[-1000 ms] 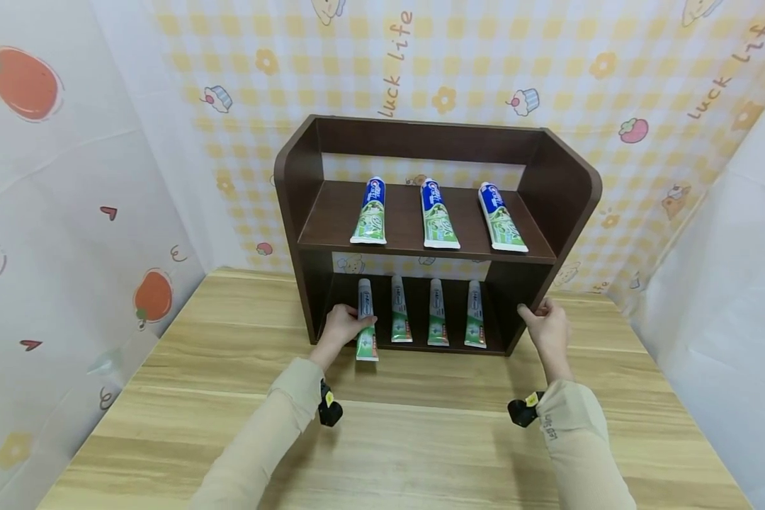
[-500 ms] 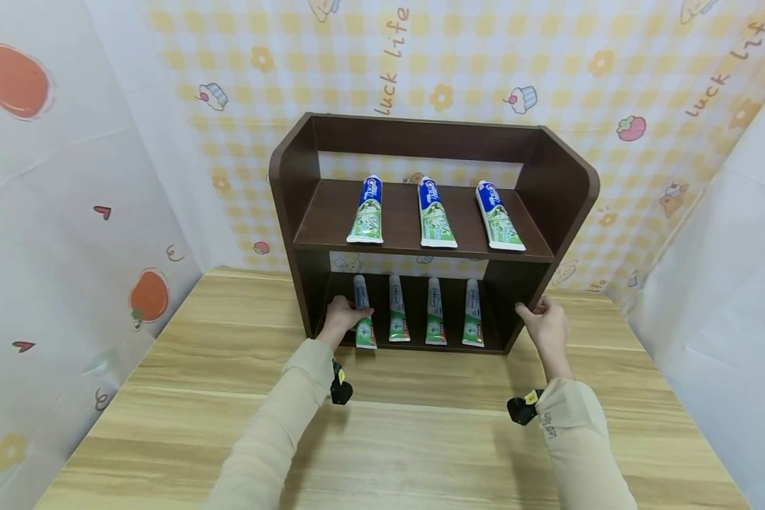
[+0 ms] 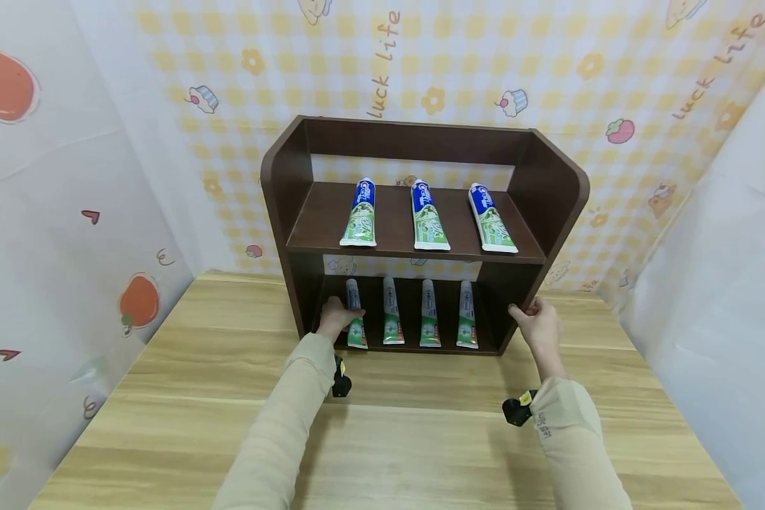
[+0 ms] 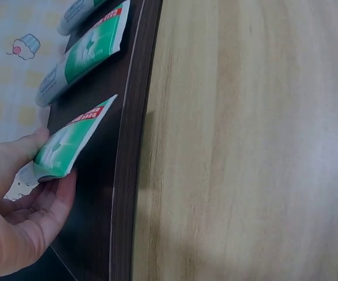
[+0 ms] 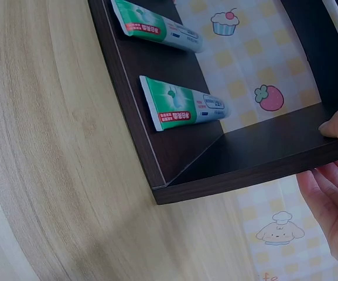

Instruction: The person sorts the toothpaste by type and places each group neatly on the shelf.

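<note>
My left hand is inside the lower level of the dark brown shelf, at its left end. Thumb and fingers pinch a green and grey toothpaste tube, which tilts above the shelf board in the left wrist view. At the other end my right hand grips the shelf's right side panel, thumb on the inner face and fingers outside. Beside the held tube, several matching green toothpaste tubes lie in a row, crimped ends toward the front.
On the upper level lie three blue and green toothpaste tubes. The shelf stands on a wood-grain table against a yellow checked backdrop. White printed sheeting hangs on the left side.
My left hand has carried the toothpaste tube from the shelf's front edge back and slightly left into the lower level. The right hand stays on the side panel.
</note>
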### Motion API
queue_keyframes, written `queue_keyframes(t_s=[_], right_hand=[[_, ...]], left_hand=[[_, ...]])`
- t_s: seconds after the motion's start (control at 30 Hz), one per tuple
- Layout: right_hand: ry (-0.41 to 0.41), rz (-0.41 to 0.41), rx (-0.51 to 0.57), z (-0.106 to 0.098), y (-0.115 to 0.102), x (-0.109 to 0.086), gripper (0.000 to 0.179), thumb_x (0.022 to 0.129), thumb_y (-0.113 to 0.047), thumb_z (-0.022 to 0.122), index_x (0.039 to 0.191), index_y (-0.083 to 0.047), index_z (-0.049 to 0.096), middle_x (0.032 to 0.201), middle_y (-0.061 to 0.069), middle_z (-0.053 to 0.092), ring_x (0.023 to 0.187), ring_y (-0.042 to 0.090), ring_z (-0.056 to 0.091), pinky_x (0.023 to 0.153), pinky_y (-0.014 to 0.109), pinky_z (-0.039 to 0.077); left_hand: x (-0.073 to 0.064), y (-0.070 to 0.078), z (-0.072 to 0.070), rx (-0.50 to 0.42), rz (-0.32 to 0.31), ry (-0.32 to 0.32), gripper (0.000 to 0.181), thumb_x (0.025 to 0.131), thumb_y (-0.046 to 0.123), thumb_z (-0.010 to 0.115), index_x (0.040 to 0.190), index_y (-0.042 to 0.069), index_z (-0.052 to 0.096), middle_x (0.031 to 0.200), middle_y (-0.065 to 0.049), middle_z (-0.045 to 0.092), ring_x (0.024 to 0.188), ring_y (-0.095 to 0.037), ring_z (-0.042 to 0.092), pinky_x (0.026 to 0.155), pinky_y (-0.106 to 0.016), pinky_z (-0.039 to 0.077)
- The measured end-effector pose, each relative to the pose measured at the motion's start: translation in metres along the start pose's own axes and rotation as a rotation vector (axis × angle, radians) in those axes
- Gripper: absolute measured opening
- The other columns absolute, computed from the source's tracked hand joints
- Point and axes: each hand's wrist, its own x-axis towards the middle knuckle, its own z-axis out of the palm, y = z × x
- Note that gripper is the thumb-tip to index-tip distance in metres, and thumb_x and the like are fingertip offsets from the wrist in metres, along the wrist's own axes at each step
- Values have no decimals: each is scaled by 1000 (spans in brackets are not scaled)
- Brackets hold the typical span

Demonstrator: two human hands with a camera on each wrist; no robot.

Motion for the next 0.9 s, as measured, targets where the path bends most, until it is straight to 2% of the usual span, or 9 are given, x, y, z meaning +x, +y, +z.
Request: queue_keyframes(t_s=[0.13, 0.2, 0.3, 0.53, 0.63, 0.73, 0.83, 0.9], right_hand=[[0, 5, 10, 3, 0, -1, 24, 81, -24, 63, 77, -2, 54, 72, 7, 61, 68, 21, 54, 64, 28, 35], [-1, 2, 11, 3, 0, -1, 24, 80, -24, 62, 78, -1, 54, 74, 11, 63, 71, 24, 56, 64, 28, 36], [-14, -10, 2, 1, -1, -1, 25, 81, -24, 61, 80, 0, 56, 80, 17, 65, 74, 29, 59, 62, 28, 38], [-110, -18, -19, -6, -2, 1, 28, 84, -24, 58, 89, 3, 57, 96, 25, 63, 85, 34, 59, 65, 33, 46], [-118, -28, -27, -8, -2, 1, 27, 84, -24, 59, 87, 3, 56, 92, 24, 63, 81, 33, 59, 63, 32, 46], [-105, -40, -30, -9, -2, 2, 26, 82, -22, 60, 84, 4, 56, 80, 19, 63, 71, 29, 58, 56, 27, 43], [-106, -37, -34, -10, -3, 2, 25, 81, -22, 60, 82, 3, 56, 73, 13, 61, 67, 25, 55, 53, 24, 40], [-108, -33, -35, -9, -4, 3, 25, 81, -22, 60, 82, 2, 56, 72, 12, 61, 67, 24, 55, 53, 25, 40]], left_hand=[[0, -1, 0, 27, 9, 22, 47, 82, 22, 68, 113, -9, 51, 104, -25, 59, 80, -30, 62, 69, -38, 54], [0, -2, 2, 46, 16, 39, 49, 81, 22, 68, 114, -10, 50, 107, -26, 58, 89, -34, 61, 75, -41, 53], [-1, -3, 5, 72, 31, 65, 50, 81, 24, 69, 112, -10, 51, 106, -26, 59, 95, -36, 59, 79, -44, 51], [1, -5, 10, 114, 70, 104, 40, 81, 25, 69, 100, -9, 58, 95, -23, 63, 84, -33, 62, 71, -41, 53], [1, -4, 12, 144, 76, 109, 36, 83, 26, 67, 96, -7, 60, 92, -21, 64, 79, -30, 62, 65, -37, 52], [1, -4, 13, 197, 90, 99, 30, 86, 28, 63, 86, -2, 58, 86, -18, 62, 71, -25, 58, 56, -33, 46], [2, -3, 14, 231, 105, 83, 29, 88, 28, 61, 76, 3, 52, 75, -12, 56, 63, -21, 52, 52, -30, 39], [3, -4, 14, 243, 119, 82, 30, 88, 28, 60, 75, 4, 50, 71, -9, 52, 61, -19, 49, 51, -29, 37]])
